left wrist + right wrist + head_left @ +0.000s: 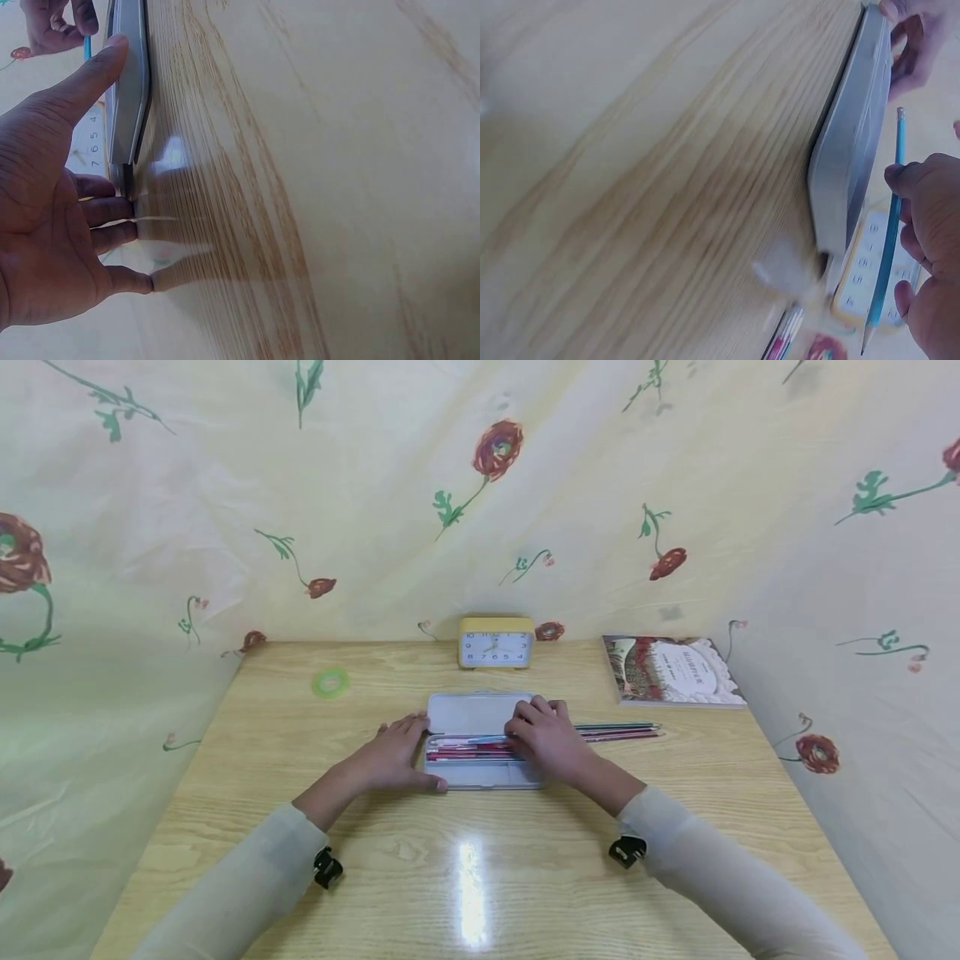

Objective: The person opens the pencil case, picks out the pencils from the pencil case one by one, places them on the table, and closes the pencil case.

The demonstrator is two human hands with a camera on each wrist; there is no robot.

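Observation:
A pale grey pencil case (468, 773) lies with its lid (468, 713) folded back. Several pencils (459, 754) lie inside it, some of them reddish. My left hand (390, 756) rests at the case's left end, thumb straight against the front edge and the other fingers spread down to the table, as the left wrist view shows. Above the case's right part, my right hand (551, 743) pinches a light blue pencil (889, 240) between thumb and fingers. Its sharpened tip points down in the right wrist view. More pencils (622, 732) lie on the table to the right.
A yellow clock (495, 644) stands behind the case, near the flowered cloth at the back. A book (671, 671) lies at the back right. On the left side of the wooden table (465, 827) is a green tape roll (330, 671).

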